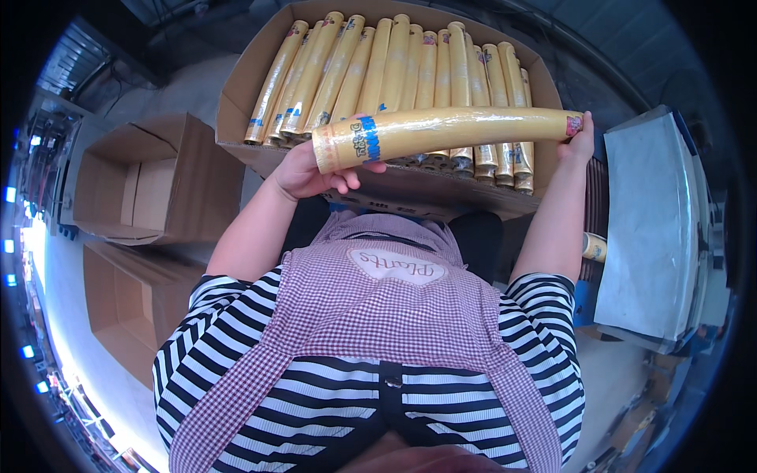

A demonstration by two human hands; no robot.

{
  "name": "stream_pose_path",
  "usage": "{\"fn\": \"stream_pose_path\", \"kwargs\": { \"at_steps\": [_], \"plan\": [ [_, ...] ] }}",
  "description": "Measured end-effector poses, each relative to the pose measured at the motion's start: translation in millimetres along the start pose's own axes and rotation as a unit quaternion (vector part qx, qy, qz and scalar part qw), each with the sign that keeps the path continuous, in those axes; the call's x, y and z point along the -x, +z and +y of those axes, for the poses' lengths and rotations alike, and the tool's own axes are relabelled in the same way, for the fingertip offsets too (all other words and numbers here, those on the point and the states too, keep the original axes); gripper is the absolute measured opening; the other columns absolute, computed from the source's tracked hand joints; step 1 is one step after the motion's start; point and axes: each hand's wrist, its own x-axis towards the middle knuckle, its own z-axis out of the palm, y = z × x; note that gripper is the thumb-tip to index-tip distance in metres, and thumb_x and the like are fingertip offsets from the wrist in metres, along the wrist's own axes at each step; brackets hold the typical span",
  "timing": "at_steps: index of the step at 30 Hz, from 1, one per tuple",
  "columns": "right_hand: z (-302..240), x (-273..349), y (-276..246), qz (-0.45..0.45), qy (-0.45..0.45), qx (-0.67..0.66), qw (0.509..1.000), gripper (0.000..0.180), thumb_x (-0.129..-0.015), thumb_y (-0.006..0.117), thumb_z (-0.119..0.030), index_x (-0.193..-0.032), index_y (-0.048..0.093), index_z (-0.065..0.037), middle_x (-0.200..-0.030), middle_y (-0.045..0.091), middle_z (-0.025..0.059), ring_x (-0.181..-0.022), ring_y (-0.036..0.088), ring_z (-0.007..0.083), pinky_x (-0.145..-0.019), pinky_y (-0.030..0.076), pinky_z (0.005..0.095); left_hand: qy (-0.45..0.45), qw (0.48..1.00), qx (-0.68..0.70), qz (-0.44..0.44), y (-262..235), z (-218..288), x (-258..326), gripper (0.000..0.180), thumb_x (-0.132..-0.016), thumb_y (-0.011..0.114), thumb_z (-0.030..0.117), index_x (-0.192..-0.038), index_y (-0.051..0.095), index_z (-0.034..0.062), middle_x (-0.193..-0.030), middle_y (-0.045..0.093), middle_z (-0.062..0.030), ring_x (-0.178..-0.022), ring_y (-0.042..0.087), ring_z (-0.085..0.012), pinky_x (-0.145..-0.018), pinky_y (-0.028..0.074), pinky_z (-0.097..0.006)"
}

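A long yellow roll in shiny clear wrap (449, 128), with blue print near its left end, lies crosswise between my two hands. My left hand (307, 172) is closed under and around the left end, some fingers showing below it. At the other end, my right hand (579, 140) grips the tip, partly hidden behind it. Just beyond and below the held roll is a large open cardboard box (233, 98) packed with several similar yellow rolls (386, 67), leaning side by side. The held roll covers part of them.
Two open cardboard boxes (177, 185) (114, 292) lie at the left. On the right stands a stack with a pale sheet-like cover (646, 229). Beside it, the end of another yellow roll (594, 247) shows near my right forearm. Grey floor (583, 378) surrounds me.
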Motion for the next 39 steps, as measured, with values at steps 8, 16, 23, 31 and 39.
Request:
{"fn": "stream_pose_path", "kwargs": {
  "at_steps": [8, 16, 23, 31, 39],
  "plan": [
    [37.4, 85.4, 35.3, -0.257, 0.069, -0.068, 0.961, 0.049, -0.099, 0.050, -0.039, -0.129, 0.051, -0.001, -0.126, 0.060, 0.0143, -0.120, 0.056, 0.0296, -0.106, 0.043, 0.0447, -0.139, 0.981, 0.067, 0.117, 62.5, -24.7, -13.0, 0.105, -0.077, 0.080, 0.045, -0.156, 0.019, 0.0103, -0.147, 0.034, -0.0310, -0.114, 0.058, -0.0475, -0.086, 0.057, -0.052],
    [98.3, 258.5, -162.1, 0.103, 0.167, -0.188, 0.962, 0.063, -0.086, 0.052, -0.074, -0.088, 0.050, -0.011, -0.077, 0.057, 0.0056, -0.076, 0.060, 0.0221, -0.062, 0.047, 0.0279, -0.024, 0.968, -0.101, 0.227, 19.8, -37.2, 3.7, 0.093, -0.072, 0.083, 0.023, -0.145, 0.032, -0.0015, -0.129, 0.053, -0.0258, -0.093, 0.067, -0.0296, -0.076, 0.061, -0.038],
    [21.2, 160.4, -227.6, 0.202, -0.025, -0.174, 0.964, 0.067, -0.092, 0.062, -0.052, -0.135, 0.046, -0.003, -0.117, 0.063, 0.0183, -0.101, 0.065, 0.0339, -0.095, 0.053, 0.0487, 0.072, 0.842, -0.392, 0.363, -42.6, 12.4, -23.8, 0.093, -0.080, 0.074, 0.005, -0.154, 0.017, -0.0013, -0.133, 0.054, -0.0170, -0.109, 0.063, -0.0221, -0.091, 0.054, -0.035],
    [29.9, 271.1, -141.4, 0.094, 0.042, -0.026, 0.994, 0.051, -0.094, 0.063, -0.025, -0.135, 0.043, -0.001, -0.112, 0.062, 0.0178, -0.101, 0.065, 0.0295, -0.085, 0.056, 0.0424, 0.006, 0.721, -0.520, 0.458, -114.3, 77.1, -69.7, 0.098, -0.076, 0.077, 0.000, -0.154, 0.017, -0.0027, -0.142, 0.047, -0.0220, -0.122, 0.056, -0.0268, -0.098, 0.050, -0.033],
    [35.2, 315.6, -42.7, -0.104, 0.124, 0.053, 0.985, 0.060, -0.085, 0.074, -0.027, -0.130, 0.045, 0.002, -0.109, 0.064, 0.0186, -0.095, 0.068, 0.0293, -0.080, 0.059, 0.0405, -0.236, 0.418, -0.796, 0.370, -230.7, 30.9, -102.5, 0.081, -0.082, 0.073, 0.021, -0.153, 0.032, 0.0141, -0.159, 0.019, -0.0257, -0.144, 0.030, -0.0396, -0.117, 0.031, -0.040]
  ]
}}
